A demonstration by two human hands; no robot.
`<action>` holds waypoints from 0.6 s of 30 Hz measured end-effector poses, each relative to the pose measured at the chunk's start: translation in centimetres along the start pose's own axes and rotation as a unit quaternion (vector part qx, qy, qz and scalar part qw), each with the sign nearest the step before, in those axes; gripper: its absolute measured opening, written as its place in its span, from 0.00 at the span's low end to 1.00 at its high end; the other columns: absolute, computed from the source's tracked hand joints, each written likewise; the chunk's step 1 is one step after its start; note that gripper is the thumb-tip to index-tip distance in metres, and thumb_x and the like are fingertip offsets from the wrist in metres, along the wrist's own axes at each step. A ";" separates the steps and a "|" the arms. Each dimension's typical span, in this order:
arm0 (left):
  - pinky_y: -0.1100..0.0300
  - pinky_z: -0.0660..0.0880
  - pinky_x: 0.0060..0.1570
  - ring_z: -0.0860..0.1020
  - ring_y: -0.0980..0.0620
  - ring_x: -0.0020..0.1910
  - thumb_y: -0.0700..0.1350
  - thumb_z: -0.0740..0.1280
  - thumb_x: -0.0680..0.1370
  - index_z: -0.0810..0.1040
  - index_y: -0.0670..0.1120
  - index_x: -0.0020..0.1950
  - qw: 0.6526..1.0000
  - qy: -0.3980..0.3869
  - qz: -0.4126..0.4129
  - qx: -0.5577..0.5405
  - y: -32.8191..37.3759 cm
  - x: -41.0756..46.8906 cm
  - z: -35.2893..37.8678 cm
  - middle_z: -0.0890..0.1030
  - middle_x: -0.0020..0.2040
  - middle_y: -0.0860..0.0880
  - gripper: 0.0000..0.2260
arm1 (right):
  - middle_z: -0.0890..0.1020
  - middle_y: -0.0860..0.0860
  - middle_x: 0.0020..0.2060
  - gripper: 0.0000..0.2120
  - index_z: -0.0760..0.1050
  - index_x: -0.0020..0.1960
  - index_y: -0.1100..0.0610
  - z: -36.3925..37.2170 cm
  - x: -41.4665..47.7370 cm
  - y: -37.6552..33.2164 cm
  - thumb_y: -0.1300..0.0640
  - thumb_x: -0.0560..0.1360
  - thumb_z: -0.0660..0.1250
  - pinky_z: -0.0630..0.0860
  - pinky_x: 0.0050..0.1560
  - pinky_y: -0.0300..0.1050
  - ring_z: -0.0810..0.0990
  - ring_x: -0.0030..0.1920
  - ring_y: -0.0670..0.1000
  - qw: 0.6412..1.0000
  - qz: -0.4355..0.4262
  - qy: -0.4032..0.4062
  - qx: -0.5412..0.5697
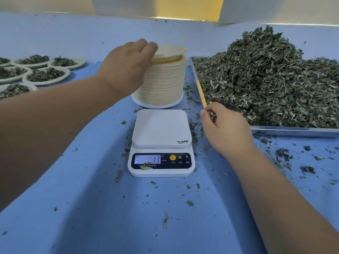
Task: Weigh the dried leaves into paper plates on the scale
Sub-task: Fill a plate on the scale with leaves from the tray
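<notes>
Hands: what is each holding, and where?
Left hand grips the top paper plate by its left rim, on the stack. Right hand holds a few dried leaves in curled fingers.

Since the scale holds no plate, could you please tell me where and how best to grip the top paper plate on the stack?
Pinch the thin rim on its left side, from above: the top paper plate sits tilted, raised off the stack there, where the left hand meets it.

The scale (161, 143) display reads "-13"; buttons marked "M", "T".
</notes>
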State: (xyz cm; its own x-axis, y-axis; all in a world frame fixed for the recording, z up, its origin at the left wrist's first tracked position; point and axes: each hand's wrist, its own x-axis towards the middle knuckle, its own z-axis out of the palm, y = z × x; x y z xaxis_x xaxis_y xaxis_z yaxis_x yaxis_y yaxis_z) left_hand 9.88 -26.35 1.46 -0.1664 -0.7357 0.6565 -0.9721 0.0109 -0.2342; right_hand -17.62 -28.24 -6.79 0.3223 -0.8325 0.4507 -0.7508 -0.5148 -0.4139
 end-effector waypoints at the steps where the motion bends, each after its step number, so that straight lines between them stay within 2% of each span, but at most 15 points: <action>1: 0.45 0.67 0.41 0.73 0.36 0.46 0.29 0.60 0.73 0.74 0.37 0.59 0.999 0.015 -0.042 -0.017 0.0 0.1 0.0 0.75 0.52 0.36 0.15 | 0.71 0.44 0.25 0.11 0.76 0.54 0.49 0.0 0.0 0.0 0.45 0.83 0.57 0.58 0.31 0.41 0.70 0.27 0.45 1.000 0.000 0.000 -0.003; 3: 0.48 0.62 0.40 0.69 0.40 0.44 0.31 0.59 0.70 0.70 0.41 0.47 0.989 0.038 -0.132 -0.060 -0.2 0.4 0.0 0.72 0.48 0.39 0.09 | 0.72 0.45 0.26 0.11 0.76 0.54 0.49 0.0 0.1 0.0 0.45 0.83 0.57 0.60 0.33 0.43 0.71 0.27 0.45 1.000 0.001 -0.002 -0.006; 4: 0.51 0.61 0.41 0.67 0.42 0.44 0.32 0.58 0.69 0.70 0.43 0.45 0.980 0.043 -0.171 -0.087 -0.3 0.6 0.0 0.71 0.46 0.41 0.09 | 0.72 0.45 0.26 0.11 0.76 0.53 0.49 0.1 0.1 0.0 0.45 0.83 0.57 0.61 0.35 0.44 0.71 0.28 0.46 1.000 0.000 -0.002 -0.006; 8: 0.57 0.65 0.45 0.74 0.43 0.50 0.32 0.56 0.67 0.78 0.42 0.46 0.944 0.085 -0.267 -0.175 -0.1 0.9 0.2 0.73 0.48 0.48 0.15 | 0.73 0.45 0.26 0.11 0.76 0.53 0.48 0.1 0.0 -0.1 0.45 0.83 0.57 0.61 0.35 0.44 0.72 0.27 0.46 1.000 -0.001 0.000 -0.005; 10: 0.61 0.67 0.46 0.75 0.49 0.49 0.33 0.57 0.68 0.80 0.41 0.45 0.931 0.146 -0.257 -0.213 0.4 0.0 0.0 0.74 0.47 0.50 0.14 | 0.73 0.45 0.26 0.11 0.76 0.54 0.49 0.0 0.0 -0.1 0.45 0.83 0.57 0.62 0.35 0.43 0.72 0.28 0.47 1.000 0.000 -0.004 -0.006; 13: 0.66 0.70 0.48 0.74 0.57 0.48 0.33 0.61 0.68 0.81 0.38 0.41 0.916 0.240 -0.193 -0.256 0.9 -2.6 -0.5 0.76 0.47 0.50 0.10 | 0.73 0.44 0.28 0.12 0.76 0.58 0.50 0.0 -0.1 -0.1 0.46 0.82 0.59 0.65 0.39 0.44 0.72 0.31 0.49 1.000 0.002 -0.004 0.009; 16: 0.62 0.73 0.51 0.78 0.54 0.51 0.34 0.65 0.67 0.84 0.37 0.42 0.897 0.264 -0.196 -0.295 1.3 -5.7 -0.6 0.77 0.49 0.50 0.09 | 0.75 0.44 0.33 0.14 0.75 0.64 0.53 -0.1 -0.1 -0.8 0.50 0.81 0.61 0.68 0.41 0.46 0.75 0.36 0.53 0.998 -0.011 0.038 0.057; 18: 0.58 0.75 0.51 0.79 0.53 0.52 0.33 0.67 0.67 0.85 0.38 0.43 0.885 0.252 -0.210 -0.331 2.2 -7.6 -0.6 0.79 0.50 0.48 0.09 | 0.82 0.48 0.46 0.17 0.72 0.67 0.53 -0.2 -0.3 -1.8 0.51 0.80 0.64 0.72 0.47 0.48 0.80 0.46 0.55 0.993 -0.036 0.067 0.088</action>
State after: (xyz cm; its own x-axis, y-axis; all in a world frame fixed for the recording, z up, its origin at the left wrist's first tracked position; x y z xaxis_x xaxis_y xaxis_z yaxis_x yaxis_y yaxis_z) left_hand 8.94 -20.35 -3.56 0.3422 -0.3754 0.8614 -0.8214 0.3256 0.4682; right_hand -16.52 -27.02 -6.01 0.2830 -0.7641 0.5797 -0.6122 -0.6092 -0.5041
